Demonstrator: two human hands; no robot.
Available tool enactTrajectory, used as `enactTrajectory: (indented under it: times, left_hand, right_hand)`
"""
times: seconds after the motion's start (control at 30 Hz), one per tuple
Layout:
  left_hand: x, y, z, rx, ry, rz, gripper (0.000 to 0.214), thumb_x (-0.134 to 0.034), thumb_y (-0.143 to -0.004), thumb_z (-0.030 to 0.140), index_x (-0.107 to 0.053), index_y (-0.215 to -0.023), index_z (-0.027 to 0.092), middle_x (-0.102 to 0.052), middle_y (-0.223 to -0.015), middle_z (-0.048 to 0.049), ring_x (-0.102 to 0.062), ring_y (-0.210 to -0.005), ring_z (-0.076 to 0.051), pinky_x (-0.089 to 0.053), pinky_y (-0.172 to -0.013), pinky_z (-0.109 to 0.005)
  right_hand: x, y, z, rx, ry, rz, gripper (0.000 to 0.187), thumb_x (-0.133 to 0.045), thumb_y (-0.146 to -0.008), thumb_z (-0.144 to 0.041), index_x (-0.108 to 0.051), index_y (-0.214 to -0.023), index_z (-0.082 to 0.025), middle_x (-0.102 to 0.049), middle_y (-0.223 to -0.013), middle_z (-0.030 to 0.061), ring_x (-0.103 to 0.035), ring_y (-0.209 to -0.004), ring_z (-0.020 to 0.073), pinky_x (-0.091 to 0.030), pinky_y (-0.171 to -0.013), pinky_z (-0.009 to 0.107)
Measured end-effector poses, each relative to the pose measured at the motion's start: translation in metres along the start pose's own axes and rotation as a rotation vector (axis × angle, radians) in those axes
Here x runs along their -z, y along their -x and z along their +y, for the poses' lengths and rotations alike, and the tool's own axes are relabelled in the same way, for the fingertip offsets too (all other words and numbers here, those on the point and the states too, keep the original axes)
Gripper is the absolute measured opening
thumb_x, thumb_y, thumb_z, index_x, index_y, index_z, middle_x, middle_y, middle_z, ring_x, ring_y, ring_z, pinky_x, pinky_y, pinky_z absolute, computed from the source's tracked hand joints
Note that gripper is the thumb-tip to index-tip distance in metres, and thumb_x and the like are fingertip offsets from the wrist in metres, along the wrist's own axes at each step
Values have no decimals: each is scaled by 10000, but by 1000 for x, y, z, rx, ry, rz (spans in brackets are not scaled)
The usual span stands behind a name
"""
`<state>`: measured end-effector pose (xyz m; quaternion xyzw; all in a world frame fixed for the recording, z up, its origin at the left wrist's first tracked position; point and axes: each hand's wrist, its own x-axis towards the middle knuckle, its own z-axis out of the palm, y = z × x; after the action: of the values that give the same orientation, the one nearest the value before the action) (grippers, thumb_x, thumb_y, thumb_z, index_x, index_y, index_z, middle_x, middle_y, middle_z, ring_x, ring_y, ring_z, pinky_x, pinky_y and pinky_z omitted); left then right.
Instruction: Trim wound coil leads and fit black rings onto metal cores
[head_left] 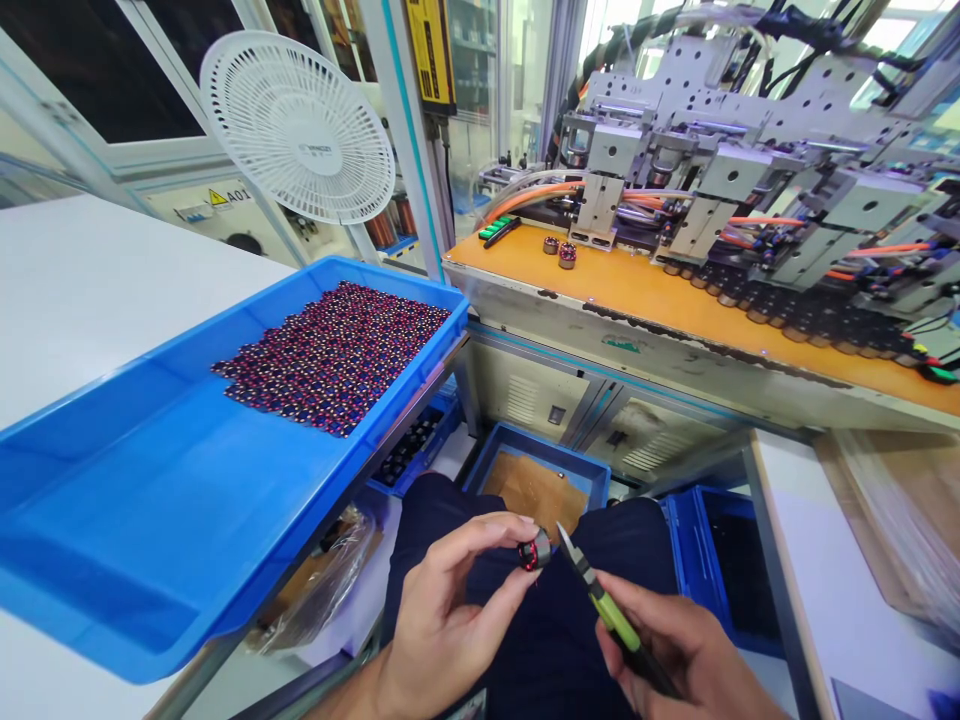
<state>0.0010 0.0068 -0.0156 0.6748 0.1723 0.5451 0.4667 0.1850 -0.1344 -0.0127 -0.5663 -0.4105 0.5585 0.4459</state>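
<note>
L hand [442,610] pinches a small wound coil [534,552] between thumb and fingertips, held over the lap [555,650], low centre of view. R hand [679,650] is closed round green-handled nippers [611,612]; the blade tips sit just beside the coil's right edge, nearly touching. Can't tell if the blades are parted or closed, too small.

Risks, as I judge them:
- Tips are v. close to the L thumb and forefinger. A slip or a twitch of the R hand could nick skin.
- Grip on the coil is fingertip-only, w/ nothing under it but trousers and the floor bins. If the pinch loosens, the coil drops, maybe into the blue bin [536,480] below or out of sight.
- Blades set too deep could cut the winding wire or scar the coil body, not just the loose end.
- Cut wire ends could fly off, w/ the face right above.
- Blue tray [150,520] on the left sits tilted, loaded w/ a batch of coils [337,355] near its far end. An elbow bump could slide or spill them.
</note>
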Motion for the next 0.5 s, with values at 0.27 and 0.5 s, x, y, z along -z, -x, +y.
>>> enactTrajectory:
  times: [0.27,0.5]
  left_hand:
    - [-1,2,-12,384,229,129,306,-800,-705,91,-748,-969,237,-767,-992,-50,-753,-857,-180,-628,-755,-244]
    - [5,-4,-38,862,542,229,427,-948,-490,362,-786,-826,156,-793,-900,-117,-741,-735,-198,-601,-704,-292]
  right_hand:
    - [13,-15,-2,82,426,22,562,-644,-819,-317,-592,-1364,-189,-655,-800,54,-649,-740,173,-555,-750,270]
    - [85,-90,-124,554,1102,548,608,-544,-739,-200,-608,-1340,-128,-680,-1130,129,-653,-990,245,-514,-924,345]
